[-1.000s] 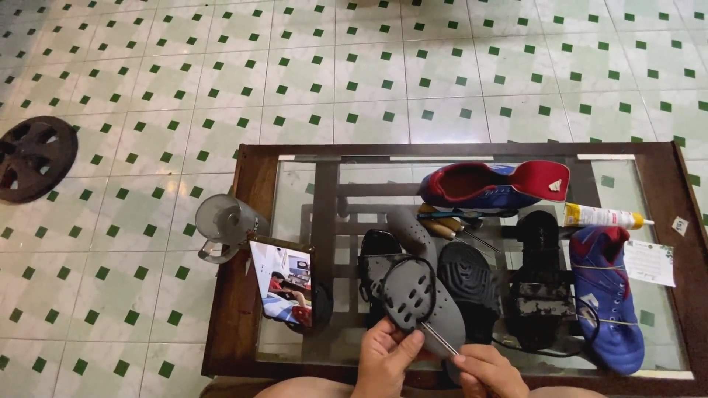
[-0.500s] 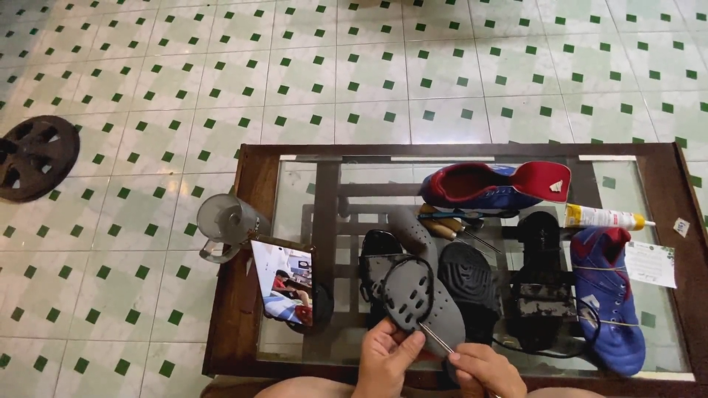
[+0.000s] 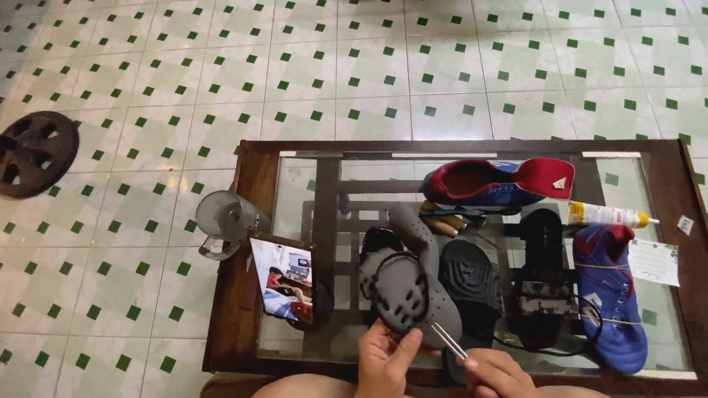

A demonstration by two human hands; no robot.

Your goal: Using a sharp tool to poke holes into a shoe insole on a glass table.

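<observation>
1. The left hand (image 3: 387, 359) grips the near end of a grey perforated clog (image 3: 413, 284), thumb and fingers clamped on its edge; the clog sits at the front of the glass-topped counter (image 3: 254, 184), touching a black sandal (image 3: 472, 284).
2. The right hand (image 3: 495, 372) pinches a thin metal needle (image 3: 448, 341), whose tip points up and left toward the clog's near edge.
3. The clog's long axis runs from the hands away toward the far side of the counter, leaning slightly right, its holed face up.
4. Both hands are cut off by the bottom edge; whether thread runs from the needle is hard to make out.
5. Beside the black sandal lie a strapped sandal (image 3: 542, 287) and a blue shoe (image 3: 608, 295); a phone (image 3: 284, 284) stands to the left.
6. Against half a second ago, the hands and the clog hold almost the same places
</observation>
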